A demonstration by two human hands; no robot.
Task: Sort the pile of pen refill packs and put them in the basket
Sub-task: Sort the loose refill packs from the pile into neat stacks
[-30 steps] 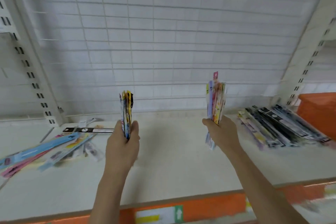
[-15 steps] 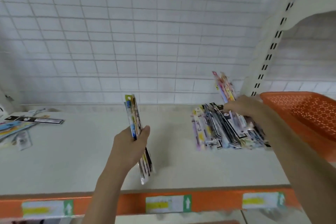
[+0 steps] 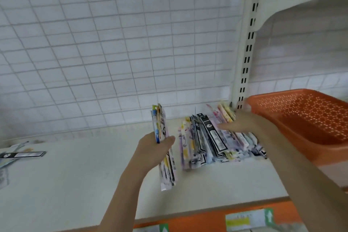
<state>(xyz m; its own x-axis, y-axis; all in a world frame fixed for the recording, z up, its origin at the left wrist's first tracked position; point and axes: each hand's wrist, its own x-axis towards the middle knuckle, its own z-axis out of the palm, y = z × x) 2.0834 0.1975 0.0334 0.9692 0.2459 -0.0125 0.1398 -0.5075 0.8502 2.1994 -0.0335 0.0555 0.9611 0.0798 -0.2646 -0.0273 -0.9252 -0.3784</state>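
Your right hand (image 3: 243, 124), earlier clutching packs, now lies flat-fingered on the refill pile (image 3: 212, 143) beside the orange basket (image 3: 308, 118); your left hand (image 3: 152, 149) still grips its bundle (image 3: 163, 145) upright.

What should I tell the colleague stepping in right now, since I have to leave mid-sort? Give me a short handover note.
Left hand: grips an upright bundle of refill packs, lower end near the shelf.
Right hand: over the sorted row of packs, fingers reaching across it and a few packs under the hand; the blur hides whether it grips them.
Orange basket: on the shelf right of the row; no packs visible inside.
Loose packs lie at the far left.
Done: one row sorted beside the basket.
Left: sort the left-hand bundle and the loose packs, then load everything into the basket.
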